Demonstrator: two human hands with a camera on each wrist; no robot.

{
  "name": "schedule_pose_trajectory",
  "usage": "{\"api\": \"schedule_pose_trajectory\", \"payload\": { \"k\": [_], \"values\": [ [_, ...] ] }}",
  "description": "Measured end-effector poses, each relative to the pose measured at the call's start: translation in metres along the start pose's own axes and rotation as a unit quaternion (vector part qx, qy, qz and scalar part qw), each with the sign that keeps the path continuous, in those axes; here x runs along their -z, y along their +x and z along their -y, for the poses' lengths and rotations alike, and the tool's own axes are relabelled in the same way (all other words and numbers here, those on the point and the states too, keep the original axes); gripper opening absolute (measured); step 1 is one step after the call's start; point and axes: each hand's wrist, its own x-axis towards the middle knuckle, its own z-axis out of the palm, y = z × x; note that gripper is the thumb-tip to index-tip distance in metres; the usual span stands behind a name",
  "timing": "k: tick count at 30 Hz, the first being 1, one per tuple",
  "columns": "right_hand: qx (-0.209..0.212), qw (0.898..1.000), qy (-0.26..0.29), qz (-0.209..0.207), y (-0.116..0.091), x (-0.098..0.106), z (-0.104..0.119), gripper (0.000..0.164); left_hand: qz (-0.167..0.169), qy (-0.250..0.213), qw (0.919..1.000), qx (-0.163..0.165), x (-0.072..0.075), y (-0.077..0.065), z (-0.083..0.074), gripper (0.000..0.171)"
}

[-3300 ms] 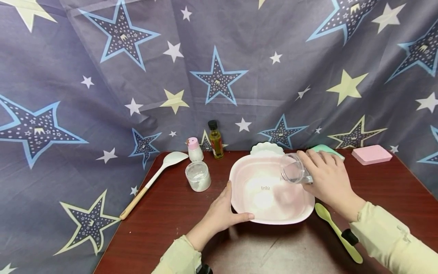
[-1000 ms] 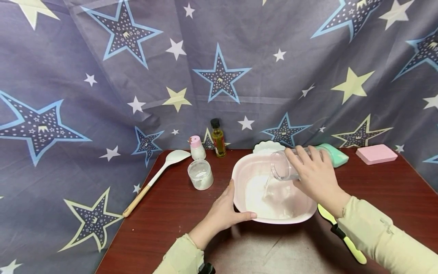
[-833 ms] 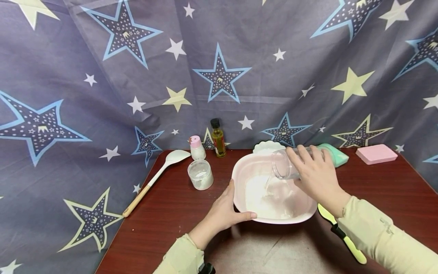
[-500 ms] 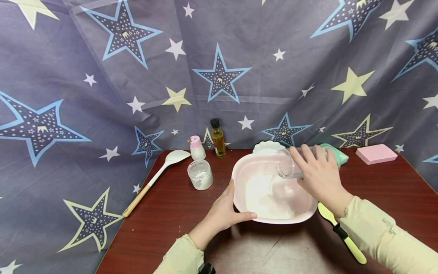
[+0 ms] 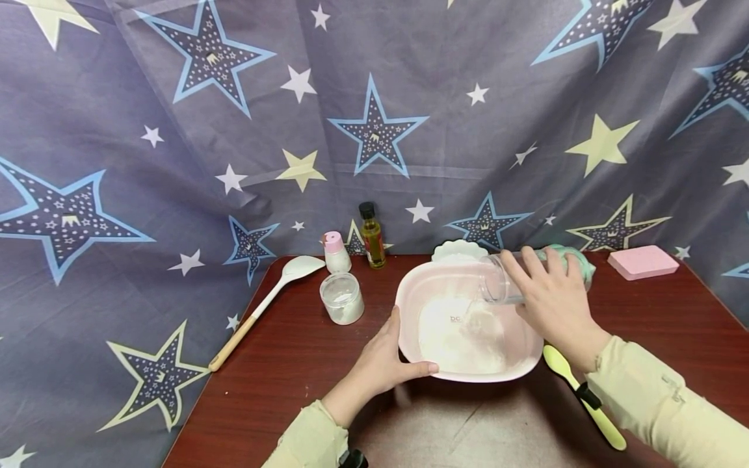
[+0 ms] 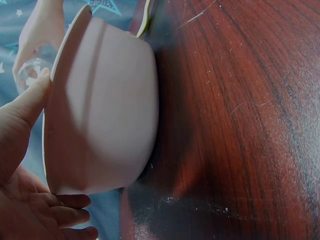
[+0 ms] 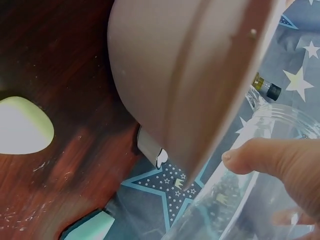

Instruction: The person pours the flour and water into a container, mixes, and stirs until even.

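Observation:
My left hand (image 5: pixel 383 361) holds a pink plastic basin (image 5: pixel 409 292) at its near left corner, thumb along the front rim and fingers against the left side. In the left wrist view the thumb (image 6: pixel 37 95) lies on the rim, while the fingertips reach past the wall. My right hand (image 5: pixel 556 305) grips a clear jar (image 5: pixel 494 279), tipped sideways with its mouth over the basin's right part. A thin stream of clear liquid falls from the mouth, and the liquid inside the basin ripples. The right wrist view shows the jar's ridged neck (image 7: pixel 285 112) beside the thumb.
On the left lie a white ladle (image 5: pixel 301 266) with a wooden handle and a clear tub (image 5: pixel 342 299) of white powder. Behind stand a pink-capped shaker (image 5: pixel 336 253) and an oil bottle (image 5: pixel 372 240). A green spoon (image 5: pixel 608 426), a pink sponge (image 5: pixel 643 262) and a scalloped white item (image 5: pixel 459 250) surround the basin.
The jar first tipped further and moved left over the basin, pouring. Since one second ago my right hand has drawn it slightly right and the stream has thinned. My left hand stays on the basin.

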Motion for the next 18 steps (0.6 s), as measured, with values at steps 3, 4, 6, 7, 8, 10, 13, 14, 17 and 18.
{"api": "schedule_pose_trajectory", "payload": {
  "k": [3, 4, 6, 7, 8, 10, 13, 14, 17, 18],
  "values": [
    [0.0, 1.0, -0.002, 0.001, -0.001, 0.0003, -0.0012, 0.086, 0.0, 0.002, 1.0, -0.001, -0.0002, 0.0, 0.0003, 0.127],
    [0.0, 1.0, -0.001, 0.001, -0.0012, 0.0005, -0.0015, 0.086, -0.001, 0.002, 1.0, -0.002, -0.0002, 0.0002, 0.0004, 0.127],
    [0.001, 1.0, -0.001, 0.0, -0.0015, 0.0009, -0.0021, 0.085, 0.0, 0.003, 1.0, -0.003, -0.0003, 0.0004, 0.0005, 0.127],
    [0.001, 1.0, -0.001, 0.0, -0.0016, 0.001, -0.0024, 0.085, 0.0, 0.003, 1.0, -0.003, -0.0003, 0.0003, 0.0004, 0.127],
    [0.001, 1.0, -0.002, -0.001, -0.0017, 0.0012, -0.0026, 0.084, 0.0, 0.003, 1.0, -0.003, -0.0002, 0.0002, 0.0003, 0.127],
    [0.002, 1.0, -0.003, -0.003, -0.0019, 0.0013, -0.0029, 0.084, 0.0, 0.002, 1.0, -0.003, 0.0, 0.0, 0.0001, 0.127],
    [0.005, 1.0, -0.006, -0.003, -0.002, 0.0018, -0.0033, 0.084, 0.001, 0.0, 1.0, -0.003, 0.0003, -0.0004, -0.0003, 0.127],
    [0.005, 1.0, -0.007, -0.003, -0.002, 0.0021, -0.0034, 0.085, 0.001, 0.0, 1.0, -0.003, 0.0004, -0.0004, -0.0003, 0.127],
    [0.006, 1.0, -0.007, 0.0, -0.0019, 0.0031, -0.0039, 0.085, 0.001, 0.002, 1.0, -0.003, 0.0004, -0.0004, -0.0001, 0.126],
    [0.004, 1.0, -0.006, 0.001, -0.0018, 0.0035, -0.0042, 0.086, 0.001, 0.003, 1.0, -0.003, 0.0003, -0.0003, 0.0001, 0.126]
  ]
}}
